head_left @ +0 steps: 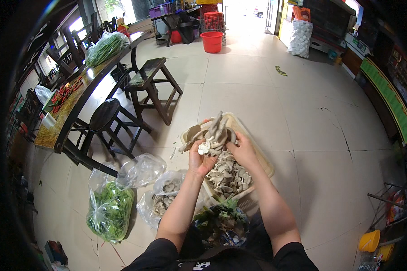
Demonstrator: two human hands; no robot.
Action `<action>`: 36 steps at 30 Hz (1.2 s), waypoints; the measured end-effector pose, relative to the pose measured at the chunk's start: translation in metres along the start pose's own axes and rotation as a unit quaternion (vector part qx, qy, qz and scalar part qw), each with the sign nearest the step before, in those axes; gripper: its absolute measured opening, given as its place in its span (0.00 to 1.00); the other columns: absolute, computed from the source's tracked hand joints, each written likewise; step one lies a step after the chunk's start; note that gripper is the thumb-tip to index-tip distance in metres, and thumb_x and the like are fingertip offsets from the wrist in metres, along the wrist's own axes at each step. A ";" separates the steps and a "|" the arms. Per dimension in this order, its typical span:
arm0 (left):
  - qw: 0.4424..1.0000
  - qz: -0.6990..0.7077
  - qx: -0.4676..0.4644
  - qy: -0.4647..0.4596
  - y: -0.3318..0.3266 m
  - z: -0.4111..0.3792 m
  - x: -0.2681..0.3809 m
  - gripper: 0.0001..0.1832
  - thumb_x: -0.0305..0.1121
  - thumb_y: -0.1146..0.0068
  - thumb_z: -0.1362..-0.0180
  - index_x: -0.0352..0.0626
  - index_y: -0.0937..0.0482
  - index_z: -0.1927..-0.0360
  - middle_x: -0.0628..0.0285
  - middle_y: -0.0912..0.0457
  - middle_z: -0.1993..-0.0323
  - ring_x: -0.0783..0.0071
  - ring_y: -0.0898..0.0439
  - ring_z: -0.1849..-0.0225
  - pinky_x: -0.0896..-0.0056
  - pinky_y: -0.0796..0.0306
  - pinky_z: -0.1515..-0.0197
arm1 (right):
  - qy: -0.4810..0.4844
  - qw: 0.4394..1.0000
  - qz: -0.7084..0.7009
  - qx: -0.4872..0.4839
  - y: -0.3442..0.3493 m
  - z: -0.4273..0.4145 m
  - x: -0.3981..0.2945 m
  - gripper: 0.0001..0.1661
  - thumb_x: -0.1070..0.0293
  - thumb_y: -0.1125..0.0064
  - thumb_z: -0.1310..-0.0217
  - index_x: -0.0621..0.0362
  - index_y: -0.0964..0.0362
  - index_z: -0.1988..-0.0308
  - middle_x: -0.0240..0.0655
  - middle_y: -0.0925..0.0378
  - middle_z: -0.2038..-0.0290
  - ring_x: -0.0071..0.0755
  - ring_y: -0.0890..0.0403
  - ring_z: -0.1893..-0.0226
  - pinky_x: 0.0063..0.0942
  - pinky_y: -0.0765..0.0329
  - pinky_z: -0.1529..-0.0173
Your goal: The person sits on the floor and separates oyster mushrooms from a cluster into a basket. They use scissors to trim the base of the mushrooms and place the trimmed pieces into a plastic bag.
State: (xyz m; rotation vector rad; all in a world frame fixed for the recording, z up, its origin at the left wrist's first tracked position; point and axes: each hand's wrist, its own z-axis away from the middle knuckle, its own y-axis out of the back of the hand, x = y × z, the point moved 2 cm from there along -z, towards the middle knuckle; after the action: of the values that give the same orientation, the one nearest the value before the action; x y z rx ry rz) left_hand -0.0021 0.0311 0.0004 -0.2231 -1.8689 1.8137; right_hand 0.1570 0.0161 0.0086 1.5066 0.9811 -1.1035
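A cluster of grey oyster mushrooms (214,135) is held up over a cream plastic basket (262,159). My left hand (200,161) grips the cluster at its pale base from below. My right hand (242,149) is at the right side of the cluster, its fingertips among the stems; whether they pinch a piece is hard to see. Loose oyster mushrooms (229,178) fill the near part of the basket. To the left of my left forearm, a clear plastic bag (161,200) holds more mushrooms. Between my knees lies a heap of leafy trimmings (220,216) with blue-handled scissors (233,238) on it.
A bag of leafy greens (110,211) stands on the tiled floor at left. Beyond it are a round stool (105,115), a square stool (147,74) and a long table (78,98) bearing red chillies (66,93) and bagged green vegetables (105,49). A red bucket (211,43) stands farther off.
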 end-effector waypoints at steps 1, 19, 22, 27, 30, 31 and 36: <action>1.000 -0.009 -0.012 0.003 -0.004 0.002 0.000 0.26 0.36 0.57 0.38 0.36 0.35 0.37 0.50 0.28 0.40 0.56 0.27 0.40 0.53 0.33 0.36 | 0.003 1.000 -0.007 0.005 0.001 -0.003 0.001 0.22 0.67 0.41 0.46 0.62 0.28 0.50 0.48 0.22 0.55 0.47 0.21 0.52 0.35 0.26 0.48; 0.999 0.025 0.038 -0.004 -0.018 0.009 0.005 0.23 0.34 0.61 0.36 0.34 0.33 0.39 0.45 0.28 0.42 0.51 0.27 0.41 0.51 0.31 0.37 | -0.069 0.962 -0.258 -0.053 0.000 0.004 -0.005 0.12 0.71 0.47 0.34 0.64 0.28 0.53 0.29 0.22 0.62 0.20 0.24 0.65 0.22 0.27 0.59; 0.997 0.059 0.039 -0.036 -0.001 0.006 0.016 0.24 0.38 0.59 0.34 0.34 0.34 0.39 0.43 0.29 0.41 0.50 0.27 0.41 0.52 0.30 0.38 | -0.098 0.943 -0.314 -0.050 0.005 0.001 -0.005 0.11 0.71 0.48 0.34 0.63 0.28 0.54 0.31 0.22 0.62 0.23 0.23 0.65 0.23 0.26 0.58; 0.990 0.121 -0.006 -0.074 -0.003 0.007 0.044 0.26 0.38 0.61 0.32 0.28 0.36 0.38 0.40 0.32 0.40 0.47 0.29 0.39 0.53 0.31 0.37 | -0.109 0.910 -0.401 -0.004 0.040 -0.009 0.008 0.11 0.68 0.48 0.32 0.61 0.30 0.53 0.33 0.23 0.59 0.26 0.24 0.60 0.27 0.25 0.57; 0.989 0.121 -0.053 -0.069 -0.004 0.006 0.052 0.26 0.37 0.64 0.33 0.26 0.37 0.38 0.38 0.34 0.38 0.44 0.32 0.37 0.51 0.35 0.34 | -0.134 0.911 -0.390 0.015 0.053 -0.013 0.016 0.12 0.66 0.48 0.31 0.58 0.34 0.51 0.36 0.26 0.55 0.30 0.25 0.56 0.33 0.24 0.52; 0.989 0.123 -0.055 -0.068 -0.005 0.006 0.054 0.26 0.37 0.63 0.33 0.26 0.37 0.38 0.37 0.34 0.38 0.44 0.33 0.37 0.51 0.36 0.33 | -0.154 0.914 -0.374 0.024 0.055 -0.011 0.012 0.12 0.66 0.49 0.31 0.57 0.35 0.52 0.37 0.27 0.54 0.31 0.25 0.55 0.34 0.24 0.51; 0.993 0.091 -0.070 -0.042 -0.005 -0.001 0.040 0.27 0.37 0.61 0.36 0.28 0.37 0.38 0.38 0.35 0.38 0.43 0.34 0.36 0.50 0.38 0.32 | -0.126 0.942 -0.312 -0.015 0.042 -0.006 -0.005 0.23 0.76 0.50 0.35 0.61 0.40 0.42 0.37 0.28 0.52 0.29 0.26 0.54 0.29 0.23 0.53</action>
State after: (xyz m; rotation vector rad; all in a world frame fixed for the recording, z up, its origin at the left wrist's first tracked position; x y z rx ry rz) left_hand -0.0346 0.0504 0.0149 -0.3840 -2.0978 1.8342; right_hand 0.1965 0.0141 0.0246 1.0051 1.3234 -1.6692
